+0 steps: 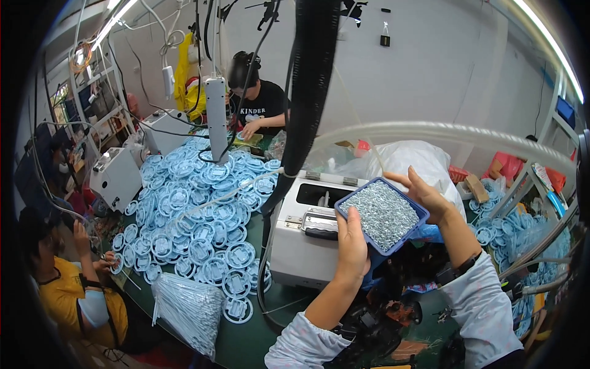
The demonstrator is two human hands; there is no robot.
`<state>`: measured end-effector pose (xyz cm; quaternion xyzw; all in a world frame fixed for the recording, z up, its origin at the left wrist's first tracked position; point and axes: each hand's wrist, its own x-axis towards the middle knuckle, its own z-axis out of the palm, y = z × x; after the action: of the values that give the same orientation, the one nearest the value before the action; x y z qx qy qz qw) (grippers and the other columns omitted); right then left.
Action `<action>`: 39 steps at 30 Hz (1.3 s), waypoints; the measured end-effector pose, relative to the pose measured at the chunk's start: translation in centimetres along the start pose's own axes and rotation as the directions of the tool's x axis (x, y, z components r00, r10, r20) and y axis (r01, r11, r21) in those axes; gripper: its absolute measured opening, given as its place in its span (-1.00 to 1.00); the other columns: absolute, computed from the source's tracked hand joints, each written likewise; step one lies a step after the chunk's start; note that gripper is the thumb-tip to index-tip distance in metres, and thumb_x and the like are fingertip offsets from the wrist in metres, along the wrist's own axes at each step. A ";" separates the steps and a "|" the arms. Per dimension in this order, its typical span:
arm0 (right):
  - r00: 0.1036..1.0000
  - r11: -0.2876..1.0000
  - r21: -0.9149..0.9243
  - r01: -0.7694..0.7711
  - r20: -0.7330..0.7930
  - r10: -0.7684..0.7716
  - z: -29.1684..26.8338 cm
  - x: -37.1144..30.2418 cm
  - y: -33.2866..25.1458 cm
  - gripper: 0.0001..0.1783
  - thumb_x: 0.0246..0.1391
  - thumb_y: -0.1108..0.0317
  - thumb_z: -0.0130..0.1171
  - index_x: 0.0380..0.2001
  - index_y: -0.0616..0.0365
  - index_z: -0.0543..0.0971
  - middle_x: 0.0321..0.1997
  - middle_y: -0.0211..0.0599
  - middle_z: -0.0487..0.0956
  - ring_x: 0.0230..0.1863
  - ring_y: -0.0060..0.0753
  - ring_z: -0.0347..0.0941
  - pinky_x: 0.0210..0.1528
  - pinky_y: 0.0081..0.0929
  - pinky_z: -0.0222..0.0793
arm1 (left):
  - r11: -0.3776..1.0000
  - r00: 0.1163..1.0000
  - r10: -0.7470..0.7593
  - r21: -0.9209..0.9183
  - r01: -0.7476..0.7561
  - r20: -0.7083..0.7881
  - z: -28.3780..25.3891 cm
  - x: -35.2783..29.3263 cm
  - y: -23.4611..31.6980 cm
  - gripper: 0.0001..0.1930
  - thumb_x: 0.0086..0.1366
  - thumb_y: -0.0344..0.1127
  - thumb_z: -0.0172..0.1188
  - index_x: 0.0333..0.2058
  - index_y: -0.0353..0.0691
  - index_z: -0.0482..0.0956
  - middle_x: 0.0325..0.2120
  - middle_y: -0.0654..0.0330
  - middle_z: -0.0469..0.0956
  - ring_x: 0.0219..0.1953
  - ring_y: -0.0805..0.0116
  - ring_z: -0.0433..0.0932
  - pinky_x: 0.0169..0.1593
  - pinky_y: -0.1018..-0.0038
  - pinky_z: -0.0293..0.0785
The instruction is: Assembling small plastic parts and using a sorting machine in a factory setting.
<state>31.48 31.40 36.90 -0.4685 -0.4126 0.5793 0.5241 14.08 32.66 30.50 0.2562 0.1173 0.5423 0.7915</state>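
Blue rings (179, 195): lying in a heap
Grey machine (298, 261): standing beside the blue tray (408, 236)
Left hand (352, 246): gripping the tray's near-left edge
Tray: sitting in a two-handed hold, brimming with metal bits (384, 212); steadying it seems the step
Right hand (427, 195): holding its far-right edge; the next move likely calling for level handling

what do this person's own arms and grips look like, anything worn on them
The left grip and right grip are bare, with no gloves. The left sleeve and right sleeve are loose, pale whitish-blue cloth with small pinkish specks, ending partway along the forearms. A dark band shows at the right cuff.
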 end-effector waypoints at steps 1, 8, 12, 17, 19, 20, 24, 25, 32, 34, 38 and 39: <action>0.992 0.993 0.101 -0.059 0.117 0.047 0.2 0.7 0.6 -0.23 0.15 -0.18 -0.20 0.22 0.18 0.08 0.13 -0.09 0.27 0.02 -0.38 0.34 0.03 -0.47 0.33 | 1.000 1.000 -0.012 0.004 0.012 0.002 -0.1 0.1 -0.1 -0.60 0.40 -0.16 -0.31 0.11 -0.25 0.09 -0.05 0.08 0.33 -0.06 0.31 0.42 -0.01 0.40 0.40; 0.998 0.999 -0.025 0.047 -0.037 -0.048 -1.2 3.1 1.7 -0.43 0.07 0.34 -0.01 0.17 0.23 0.21 -0.03 -0.18 0.42 -0.13 -0.46 0.42 -0.06 -0.55 0.38 | 1.000 0.999 -0.005 -0.024 0.004 -0.044 -1.0 2.2 -1.3 -0.45 0.39 -0.06 -0.29 0.22 -0.25 -0.11 0.10 0.03 0.17 0.10 0.30 0.26 0.10 0.40 0.29; 0.985 0.996 -0.058 0.072 -0.153 -0.080 -1.3 3.5 1.9 -0.44 0.05 0.40 -0.04 0.16 0.25 0.22 -0.03 -0.18 0.42 -0.15 -0.45 0.42 -0.09 -0.54 0.38 | 0.934 0.977 0.179 0.332 -0.132 -0.113 -0.2 2.3 -1.8 -0.37 0.39 -0.04 -0.33 0.21 -0.42 -0.17 0.22 -0.14 -0.09 0.27 0.13 -0.05 0.26 0.37 -0.06; 0.976 0.989 -0.148 0.023 -0.212 -0.054 -1.8 4.5 1.6 -0.45 0.04 0.43 -0.06 0.15 0.27 0.24 -0.04 -0.19 0.43 -0.16 -0.44 0.41 -0.09 -0.54 0.37 | 0.751 0.944 0.294 0.647 -0.132 -0.149 0.1 2.7 -2.5 -0.34 0.38 0.00 -0.40 0.13 -0.62 -0.02 0.20 -0.36 -0.17 0.29 -0.13 -0.18 0.29 0.28 -0.19; 0.973 0.975 -0.223 0.004 -0.225 -0.055 -1.7 4.5 0.9 -0.46 0.04 0.42 -0.07 0.14 0.27 0.25 -0.05 -0.19 0.44 -0.18 -0.45 0.42 -0.10 -0.55 0.37 | 0.698 0.943 0.294 0.709 -0.101 -0.155 0.4 2.6 -2.6 -0.32 0.38 0.00 -0.40 0.12 -0.65 -0.01 0.18 -0.40 -0.16 0.27 -0.17 -0.17 0.29 0.25 -0.20; 0.973 0.970 -0.242 -0.007 -0.227 -0.049 -1.7 4.5 0.7 -0.46 0.04 0.42 -0.08 0.14 0.26 0.26 -0.07 -0.20 0.45 -0.19 -0.46 0.42 -0.12 -0.55 0.37 | 0.676 0.933 0.323 0.728 -0.111 -0.158 0.4 2.7 -2.9 -0.34 0.38 -0.01 -0.39 0.10 -0.66 0.02 0.18 -0.40 -0.13 0.27 -0.17 -0.13 0.28 0.26 -0.15; 0.961 0.938 -0.343 -0.049 -0.273 -0.049 -1.0 4.9 0.2 -0.48 0.02 0.45 -0.12 0.13 0.23 0.28 -0.12 -0.22 0.45 -0.23 -0.48 0.41 -0.15 -0.57 0.37 | 0.732 0.914 0.348 0.669 -0.127 -0.206 0.2 2.9 -4.0 -0.37 0.39 -0.05 -0.37 0.07 -0.66 0.12 0.18 -0.35 -0.08 0.25 -0.15 -0.06 0.26 0.30 -0.06; 0.960 0.936 -0.347 -0.049 -0.274 -0.051 -1.1 4.9 0.2 -0.48 0.02 0.45 -0.12 0.13 0.23 0.28 -0.12 -0.22 0.45 -0.23 -0.48 0.41 -0.15 -0.57 0.37 | 0.735 0.914 0.348 0.666 -0.130 -0.206 0.2 2.8 -4.1 -0.37 0.39 -0.05 -0.37 0.07 -0.66 0.12 0.18 -0.35 -0.08 0.25 -0.15 -0.06 0.26 0.30 -0.06; 0.959 0.881 -0.468 -0.064 -0.274 -0.076 -1.3 5.9 0.2 -0.50 -0.01 0.45 -0.13 0.08 0.22 0.35 -0.13 -0.23 0.45 -0.24 -0.49 0.41 -0.17 -0.58 0.36 | 0.758 0.880 0.406 0.629 -0.173 -0.247 0.2 3.4 -4.0 -0.38 0.38 -0.02 -0.38 0.05 -0.60 0.18 0.14 -0.29 0.09 0.24 -0.10 0.01 0.27 0.31 -0.07; 0.950 0.900 -0.426 -0.085 -0.307 -0.055 -1.9 6.2 0.2 -0.52 0.00 0.45 -0.13 0.06 0.22 0.36 -0.14 -0.23 0.45 -0.25 -0.48 0.40 -0.17 -0.58 0.35 | 0.751 0.881 0.403 0.640 -0.164 -0.247 0.0 3.8 -4.1 -0.41 0.39 -0.06 -0.39 0.03 -0.60 0.21 0.13 -0.32 0.08 0.24 -0.16 -0.02 0.27 0.27 -0.10; 0.934 0.898 -0.438 -0.045 -0.338 -0.117 -2.0 6.3 0.1 -0.52 0.01 0.44 -0.13 0.07 0.21 0.35 -0.15 -0.23 0.45 -0.26 -0.48 0.39 -0.19 -0.58 0.34 | 0.778 0.911 0.344 0.612 -0.140 -0.229 0.0 4.0 -3.1 -0.43 0.39 -0.05 -0.39 -0.01 -0.57 0.26 0.03 -0.28 0.24 0.10 -0.15 0.21 0.15 0.28 0.13; 0.936 0.878 -0.474 -0.067 -0.334 -0.108 -1.2 6.4 0.2 -0.52 0.01 0.43 -0.13 0.07 0.20 0.35 -0.15 -0.23 0.45 -0.26 -0.48 0.39 -0.18 -0.57 0.34 | 0.815 0.930 0.283 0.570 -0.103 -0.236 -0.2 3.9 -2.8 -0.43 0.39 -0.05 -0.39 -0.03 -0.55 0.28 -0.01 -0.26 0.30 0.04 -0.14 0.29 0.09 0.29 0.21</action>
<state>32.54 37.73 35.76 -0.6741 -0.4477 0.3610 0.4634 17.69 35.52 29.20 0.3944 0.3634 0.5974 0.5962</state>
